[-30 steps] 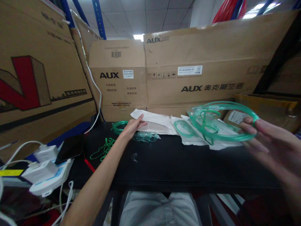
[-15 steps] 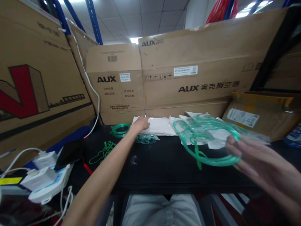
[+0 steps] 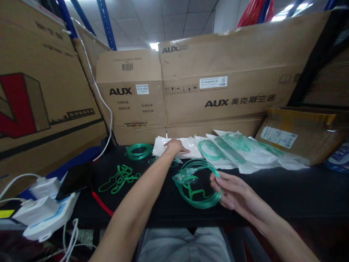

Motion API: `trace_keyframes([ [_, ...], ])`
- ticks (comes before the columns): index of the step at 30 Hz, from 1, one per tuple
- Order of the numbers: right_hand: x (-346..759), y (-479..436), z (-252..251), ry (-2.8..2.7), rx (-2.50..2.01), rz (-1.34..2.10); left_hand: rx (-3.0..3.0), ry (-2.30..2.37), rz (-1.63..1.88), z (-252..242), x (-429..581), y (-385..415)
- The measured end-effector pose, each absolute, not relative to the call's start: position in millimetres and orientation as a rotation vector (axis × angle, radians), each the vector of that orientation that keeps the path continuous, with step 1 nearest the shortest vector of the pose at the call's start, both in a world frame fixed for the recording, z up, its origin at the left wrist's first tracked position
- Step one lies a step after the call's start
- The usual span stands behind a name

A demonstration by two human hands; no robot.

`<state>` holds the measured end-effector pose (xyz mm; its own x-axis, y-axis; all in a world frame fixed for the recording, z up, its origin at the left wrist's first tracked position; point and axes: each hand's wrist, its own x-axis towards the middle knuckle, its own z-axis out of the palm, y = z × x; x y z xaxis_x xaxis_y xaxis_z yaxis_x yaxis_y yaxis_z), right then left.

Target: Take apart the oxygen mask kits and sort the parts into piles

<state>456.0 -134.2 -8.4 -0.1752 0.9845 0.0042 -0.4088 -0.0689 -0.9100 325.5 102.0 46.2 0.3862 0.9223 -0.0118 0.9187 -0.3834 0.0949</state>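
Note:
My right hand (image 3: 233, 191) grips one side of a coil of green tubing (image 3: 203, 204), which hangs low over the table's front part. A clear plastic piece (image 3: 187, 175) and a green elastic strap (image 3: 200, 193) are inside the coil's loop. My left hand (image 3: 176, 146) lies on a stack of white pouches (image 3: 160, 145) at the back, thumb and fingers apart. Partly hidden by the left forearm, some clear plastic pieces (image 3: 176, 162) lie just in front of the stack. Further left are another green tubing coil (image 3: 139, 151) and a tangle of green elastic straps (image 3: 120, 179).
Filled pouches with green tubing (image 3: 237, 149) overlap along the back right, beside a taped cardboard box (image 3: 286, 133). Tall cardboard panels (image 3: 218, 65) wall off the back. A power strip with white plugs (image 3: 46, 214) and a dark phone-like slab (image 3: 75, 178) are on the left.
My right hand has carried the green tubing coil left, away from the filled pouches. My left hand has shifted slightly right over the white pouches, and its fingers have spread.

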Motion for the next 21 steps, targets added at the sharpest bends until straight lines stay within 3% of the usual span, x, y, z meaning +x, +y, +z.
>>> trace_keyframes([
  [5,468.7,-120.4,-22.3,-1.237,-1.226,1.325,2.660,1.549,0.450,73.9,293.7,59.9],
  [8,479.2,-118.0,-28.6,-1.459,-1.534,0.710,2.726,1.315,0.568,66.5,265.1,18.6],
  [11,475.5,-114.8,-30.6,-1.655,-1.536,0.229,2.708,1.136,0.632,40.1,245.8,-17.6],
  [17,443.4,-94.5,-34.9,-2.027,-1.381,-0.097,2.582,1.138,0.650,-5.1,238.3,-42.5],
  [21,439.9,-84.7,-50.4,-2.141,-1.339,-0.129,2.500,1.001,0.778,-13.7,234.0,-49.6],
])
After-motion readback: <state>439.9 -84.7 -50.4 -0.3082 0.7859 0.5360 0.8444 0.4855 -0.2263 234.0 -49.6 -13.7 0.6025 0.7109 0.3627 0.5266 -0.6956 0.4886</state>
